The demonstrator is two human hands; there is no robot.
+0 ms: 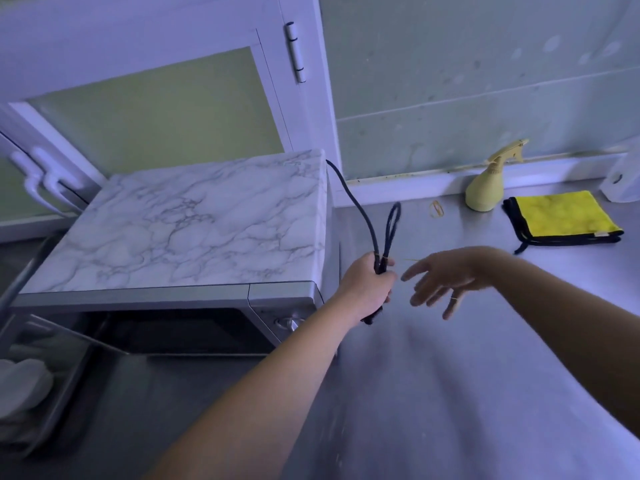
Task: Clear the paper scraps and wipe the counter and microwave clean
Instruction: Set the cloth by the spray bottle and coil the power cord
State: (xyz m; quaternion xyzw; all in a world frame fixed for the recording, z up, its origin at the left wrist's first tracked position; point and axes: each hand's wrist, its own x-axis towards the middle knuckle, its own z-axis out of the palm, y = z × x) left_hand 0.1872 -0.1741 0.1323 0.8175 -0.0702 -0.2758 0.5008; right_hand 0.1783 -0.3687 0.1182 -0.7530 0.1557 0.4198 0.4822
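Note:
The microwave with a marble-patterned top stands on the steel counter at the left. Its black power cord runs from the back right corner. My left hand grips the cord folded into a looped bundle, just right of the microwave. My right hand hovers beside it with fingers spread, and a thin yellow rubber band stretches from it toward the bundle. A folded yellow cloth with black edging lies at the back right. No paper scraps show.
A yellowish spray bottle stands by the wall, left of the cloth. A loose rubber band lies on the counter near it. A white plastic item sits at the far right. A tray with white things sits at the lower left.

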